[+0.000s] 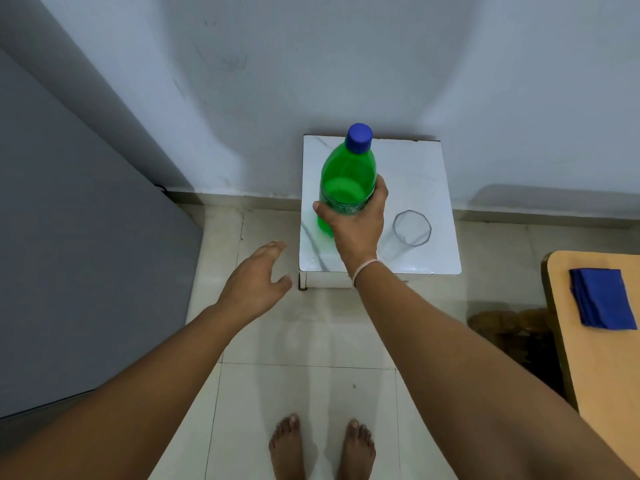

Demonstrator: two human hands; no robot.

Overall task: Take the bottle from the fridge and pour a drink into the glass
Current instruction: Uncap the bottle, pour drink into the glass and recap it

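Observation:
A green plastic bottle [347, 174] with a blue cap [360, 137] stands upright over the left half of a small white table [426, 168]. My right hand [356, 220] is wrapped around the bottle's lower body. The cap is on. An empty clear glass [408, 232] stands on the table just to the right of that hand. My left hand [258, 282] hovers with fingers apart, holding nothing, left of the table's front corner and above the floor. The grey fridge [69, 237] fills the left side, door closed.
A pale wall runs behind the table. A tan wooden tabletop [595, 358] with a folded blue cloth [602, 297] sits at the right edge. Tiled floor [304, 386] lies between fridge and table, with my bare feet at the bottom.

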